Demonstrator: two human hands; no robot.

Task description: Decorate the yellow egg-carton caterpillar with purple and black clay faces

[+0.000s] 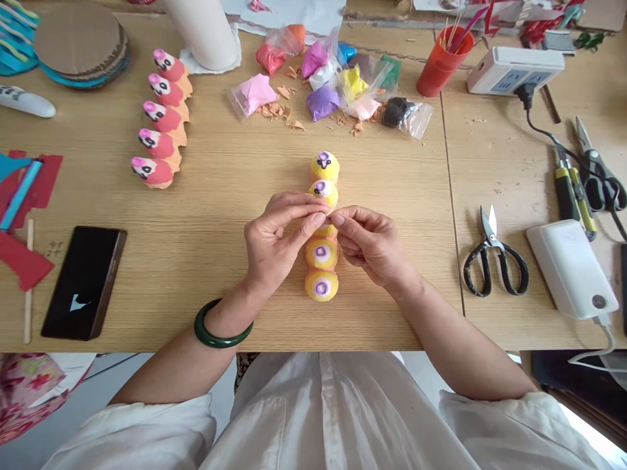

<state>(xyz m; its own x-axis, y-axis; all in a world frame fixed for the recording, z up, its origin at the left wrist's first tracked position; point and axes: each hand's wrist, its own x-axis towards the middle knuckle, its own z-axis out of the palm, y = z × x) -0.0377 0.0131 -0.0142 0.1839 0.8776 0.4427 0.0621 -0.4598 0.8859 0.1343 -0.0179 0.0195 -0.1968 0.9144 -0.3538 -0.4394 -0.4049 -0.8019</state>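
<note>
A row of yellow clay-covered bumps (321, 253) runs away from me on the table, each visible one with a pale patch and a purple ring. The far two also bear black marks. Over the middle of this row, my left hand (279, 232) and my right hand (369, 241) meet at the fingertips. Thumb and forefinger are pinched on both; whatever is between them is too small to make out. My fingers partly hide the middle bump. A dark green bangle (223, 326) circles my left wrist.
Red clay-covered bumps (159, 116) stand back left. Bagged coloured clay (323, 101) lies behind the yellow row. To the right are scissors (492, 251), a white power bank (571, 267) and a power strip (514, 68). A phone (84, 282) lies left, a red cup (445, 62) back right.
</note>
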